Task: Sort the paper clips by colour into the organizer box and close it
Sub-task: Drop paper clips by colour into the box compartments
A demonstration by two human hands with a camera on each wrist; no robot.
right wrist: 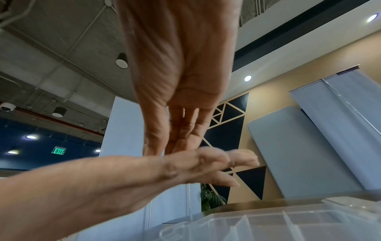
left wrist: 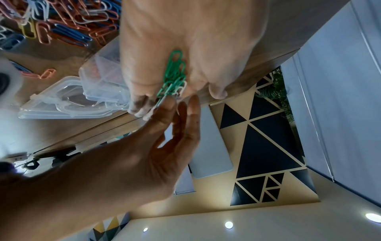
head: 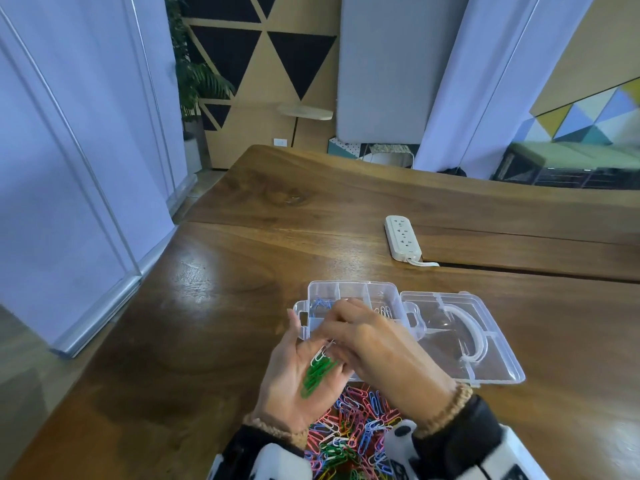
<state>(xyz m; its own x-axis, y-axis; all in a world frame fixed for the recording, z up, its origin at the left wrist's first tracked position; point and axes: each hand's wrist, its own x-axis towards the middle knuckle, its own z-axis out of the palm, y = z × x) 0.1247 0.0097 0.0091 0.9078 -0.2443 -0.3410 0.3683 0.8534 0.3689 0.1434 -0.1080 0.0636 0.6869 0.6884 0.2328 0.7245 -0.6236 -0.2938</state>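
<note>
Left hand (head: pixel 294 379) sits palm-up above the near edge of the table, fingers relaxed and mostly straight, cradling a small bunch of green wire paper clips (head: pixel 317 374) with one white clip (head: pixel 319 355) at the finger end. From the left wrist view I see the green clips (left wrist: pixel 174 76) overlap along the crease of the palm, all pointing roughly the same way.

Right hand (head: pixel 374 344) reaches across from the right, its fingertips (left wrist: pixel 164 104) meeting the top of the bunch. It appears to pinch the white clip between thumb and forefinger; I cannot confirm the contact from the right wrist view, where the fingers are seen only from below.

Clear plastic organizer box (head: pixel 353 299) stands on the dark brown wooden table (head: pixel 225 271), just beyond the hands, with thin dividers. One left compartment holds a few blue clips (head: pixel 320 303); one right compartment holds a few white clips (head: pixel 384 311). Its transparent hinged lid (head: pixel 460 337) lies flat and open to the right, white carry handle showing through.

Loose pile of mixed paper clips (head: pixel 353 434) (pink, blue, green, white, yellow) lies on the table beneath the wrists.

White power strip (head: pixel 402 242) lies farther back, well apart from the box.
</note>
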